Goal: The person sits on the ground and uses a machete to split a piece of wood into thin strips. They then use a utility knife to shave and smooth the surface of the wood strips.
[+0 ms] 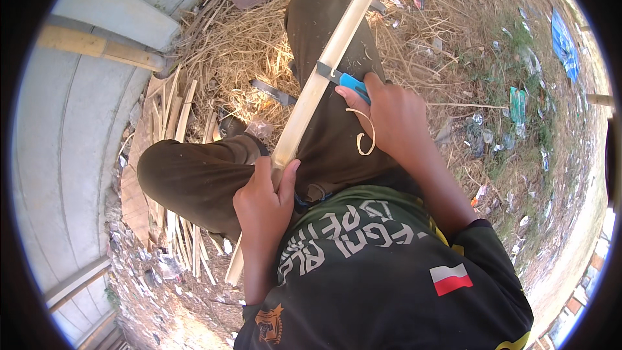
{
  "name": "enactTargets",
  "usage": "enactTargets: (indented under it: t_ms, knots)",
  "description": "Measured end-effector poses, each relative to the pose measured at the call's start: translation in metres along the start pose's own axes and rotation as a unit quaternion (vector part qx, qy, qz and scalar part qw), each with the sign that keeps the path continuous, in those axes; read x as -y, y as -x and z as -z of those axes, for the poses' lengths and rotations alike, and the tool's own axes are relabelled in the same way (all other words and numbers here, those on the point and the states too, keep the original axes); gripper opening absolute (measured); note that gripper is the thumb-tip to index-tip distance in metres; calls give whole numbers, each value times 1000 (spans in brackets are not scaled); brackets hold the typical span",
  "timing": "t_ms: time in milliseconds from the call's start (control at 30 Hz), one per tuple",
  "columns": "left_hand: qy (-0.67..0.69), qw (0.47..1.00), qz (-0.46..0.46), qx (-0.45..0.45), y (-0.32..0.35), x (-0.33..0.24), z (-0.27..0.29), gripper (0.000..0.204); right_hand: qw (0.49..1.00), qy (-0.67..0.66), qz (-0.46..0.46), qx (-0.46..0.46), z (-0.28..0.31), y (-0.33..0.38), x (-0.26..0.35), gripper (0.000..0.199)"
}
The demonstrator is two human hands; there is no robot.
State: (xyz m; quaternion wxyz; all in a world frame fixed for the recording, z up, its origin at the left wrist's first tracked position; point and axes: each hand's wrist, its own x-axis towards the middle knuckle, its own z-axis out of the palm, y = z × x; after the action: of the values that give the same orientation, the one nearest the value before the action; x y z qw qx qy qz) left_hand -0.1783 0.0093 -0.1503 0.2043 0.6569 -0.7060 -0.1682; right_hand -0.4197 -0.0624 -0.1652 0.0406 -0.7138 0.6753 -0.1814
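A long pale bamboo strip [332,52] slants across my lap, from beside my left forearm up past the top of the view. My left hand [264,202] is closed around its lower part, with the thumb along it. In my right hand [396,116] is a blue-handled knife [354,87]. Its dark blade lies across the strip above my thigh. A thin curled shaving [367,135] hangs beside my right hand. How deep the blade bites cannot be made out.
My bent legs in brown trousers [194,168] frame the work. Dry shavings [259,45] cover the ground ahead. Several cut strips [184,233] lie at left, near a grey panelled wall [48,123]. Litter and a blue plastic sheet [565,48] lie at right.
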Motion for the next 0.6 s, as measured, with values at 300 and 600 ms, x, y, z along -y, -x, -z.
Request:
enactTargets:
  t_ms: [300,600]
  knots:
    - [-38,999,-29,-7,15,15,14,33,999,-6,-19,33,3,1,0,53]
    - [-67,998,-18,-1,41,28,35,33,999,-15,-33,7,-3,-1,-5,58]
